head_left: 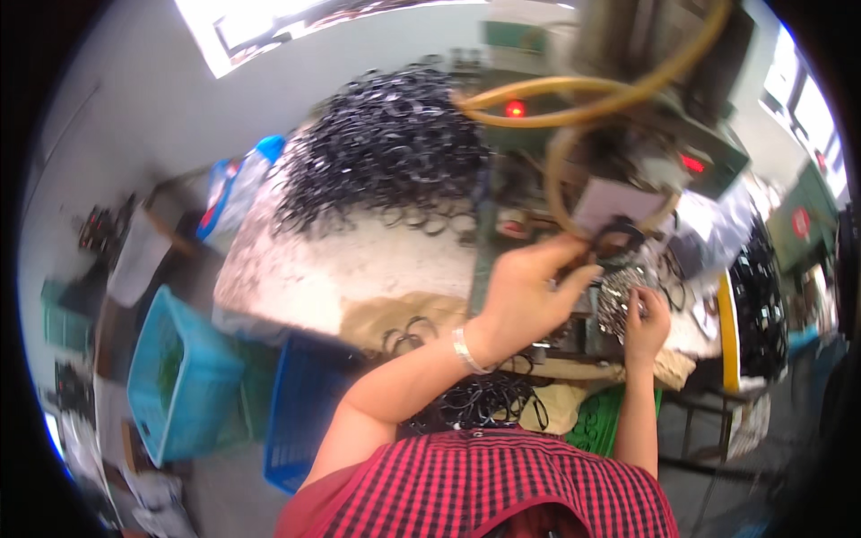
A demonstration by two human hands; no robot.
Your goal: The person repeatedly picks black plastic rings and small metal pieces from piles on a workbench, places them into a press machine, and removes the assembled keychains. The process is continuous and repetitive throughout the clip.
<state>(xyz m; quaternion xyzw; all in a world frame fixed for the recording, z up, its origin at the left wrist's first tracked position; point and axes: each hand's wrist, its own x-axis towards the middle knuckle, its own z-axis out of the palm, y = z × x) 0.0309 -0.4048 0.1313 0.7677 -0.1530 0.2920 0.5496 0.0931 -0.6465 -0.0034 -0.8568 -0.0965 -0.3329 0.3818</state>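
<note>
The left hand (529, 291) pinches a black ring (619, 235) up at the green machine (628, 152), seemingly seating it for pressing. The right hand (646, 321), lower right, looks closed around a silvery bundle (621, 296). A heap of rings (386, 152) lies far left on the worktop (359, 260). Next calls for careful alignment, probably.

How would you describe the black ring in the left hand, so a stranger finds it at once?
Start at the big heap of black rings on the pale worktable. Go right to the machine with yellow hoses. Under it, the left hand pinches one black ring, raised alone, not lying in a pile.
</note>
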